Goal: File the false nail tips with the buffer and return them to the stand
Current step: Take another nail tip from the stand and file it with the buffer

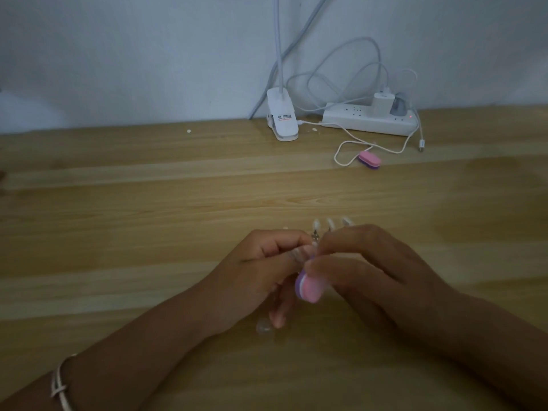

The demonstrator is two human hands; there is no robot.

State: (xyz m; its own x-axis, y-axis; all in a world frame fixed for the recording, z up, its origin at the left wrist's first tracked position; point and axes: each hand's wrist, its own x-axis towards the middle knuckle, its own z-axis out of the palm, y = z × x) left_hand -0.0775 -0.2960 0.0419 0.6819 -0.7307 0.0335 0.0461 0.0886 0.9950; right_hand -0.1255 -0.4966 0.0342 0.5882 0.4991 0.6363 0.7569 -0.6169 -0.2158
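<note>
Both forearms are brought in from the near edge of the tabletop (148,218) and meet just right of its middle, well towards the near edge. The left hand (264,262) is turned palm-right with its fingers curled. The right hand (367,274) is arched over from the right, knuckles up, with its fingertips touching those of the left. A thin bracelet (60,384) is worn on the left wrist.

Along the far edge a power strip (367,123) is laid, with plugs in it and white cables (347,149) looped towards the middle. A lamp clip (281,121) is set just left of it. A second buffer (369,160) lies beside the cable loop. Just behind the hands the stand (315,235) is mostly hidden by the fingers, and only the other tips (329,223) on it are seen above the knuckles. A small clear round piece (263,325) lies on the wood under the left hand.

The buffer (308,287) is gripped between the right thumb and fingers, pink face up and purple layer to the left. A clear tip (295,255) is pinched in the left fingertips against the buffer's upper end, though the contact is blurred.
</note>
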